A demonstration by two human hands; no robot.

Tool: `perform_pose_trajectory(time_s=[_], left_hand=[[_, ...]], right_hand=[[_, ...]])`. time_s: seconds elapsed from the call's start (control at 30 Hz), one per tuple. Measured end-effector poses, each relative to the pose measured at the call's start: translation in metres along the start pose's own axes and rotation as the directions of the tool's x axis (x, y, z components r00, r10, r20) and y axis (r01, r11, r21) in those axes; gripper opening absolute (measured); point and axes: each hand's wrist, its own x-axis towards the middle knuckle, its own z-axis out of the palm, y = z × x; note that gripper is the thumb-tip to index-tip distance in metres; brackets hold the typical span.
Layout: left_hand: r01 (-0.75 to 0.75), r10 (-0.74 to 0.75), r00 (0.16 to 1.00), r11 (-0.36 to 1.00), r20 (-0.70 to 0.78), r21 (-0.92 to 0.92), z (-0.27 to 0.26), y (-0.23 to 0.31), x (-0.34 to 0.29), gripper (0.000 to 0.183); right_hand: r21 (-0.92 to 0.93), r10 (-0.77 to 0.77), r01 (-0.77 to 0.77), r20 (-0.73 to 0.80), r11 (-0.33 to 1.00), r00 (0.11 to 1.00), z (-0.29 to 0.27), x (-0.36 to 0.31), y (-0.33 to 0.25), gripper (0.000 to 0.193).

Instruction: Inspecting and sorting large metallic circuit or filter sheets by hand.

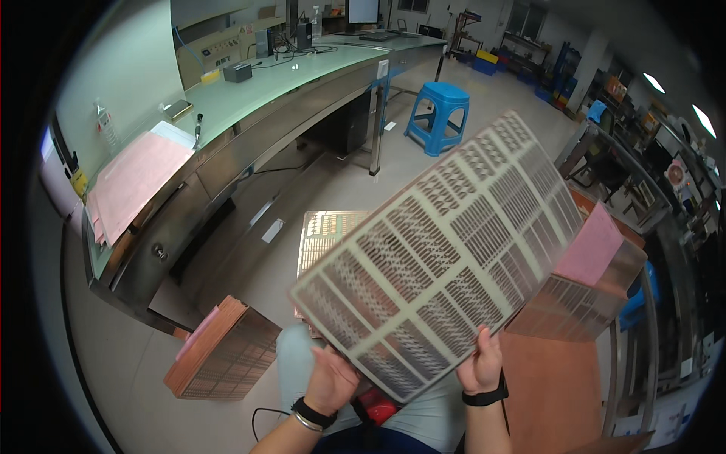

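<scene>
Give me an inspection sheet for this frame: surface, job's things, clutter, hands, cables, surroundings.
Surface: long steel workbench, pale top.
Job's things: perforated panel held up, tilted; copper sheet behind it; stacks of sheets left and right.
Clutter: pink papers, bottle on bench.
Hands: left hand and right hand grip the panel's near edge.
Cables: black cable by the knee.
Surroundings: blue stool, shelving.

Far end of the long bench, a dark monitor screen (363,10) stands upright. Beside it on the left, a brown cardboard box (215,47) against the wall carries a small pale label (224,59). A white tag (383,68) hangs on the bench's front edge.
</scene>
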Motion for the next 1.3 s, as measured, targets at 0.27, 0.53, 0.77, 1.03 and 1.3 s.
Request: perform_pose_trajectory(time_s=[0.27, 0.53, 0.77, 1.03, 1.3], left_hand=[[-0.012, 0.054, 0.989, 0.957, -0.136, 0.29, -0.016, 0.023, 0.014, 0.036], [-0.077, 0.259, 0.939, 0.797, -0.224, 0.599, -0.048, 0.078, 0.01, 0.022], [0.014, 0.347, 0.875, 0.679, -0.337, 0.734, -0.064, 0.091, 0.004, 0.026], [0.034, 0.333, 0.887, 0.644, -0.32, 0.764, -0.084, 0.103, 0.0, 0.027], [0.004, 0.372, 0.88, 0.614, -0.294, 0.789, -0.085, 0.107, -0.003, 0.021]], right_hand=[[0.056, -0.173, 0.19, -0.233, 0.98, 0.957, -0.04, 0.002, -0.061, 0.04], [-0.392, -0.263, 0.167, -0.205, 0.905, 0.943, -0.087, -0.026, -0.115, 0.046], [-0.72, -0.13, -0.092, -0.247, 0.688, 0.96, -0.066, -0.017, -0.097, 0.044], [-0.73, -0.095, -0.111, -0.235, 0.674, 0.967, -0.064, -0.013, -0.089, 0.034], [-0.75, -0.127, -0.081, -0.216, 0.657, 0.968, -0.056, -0.019, -0.089, 0.031]])
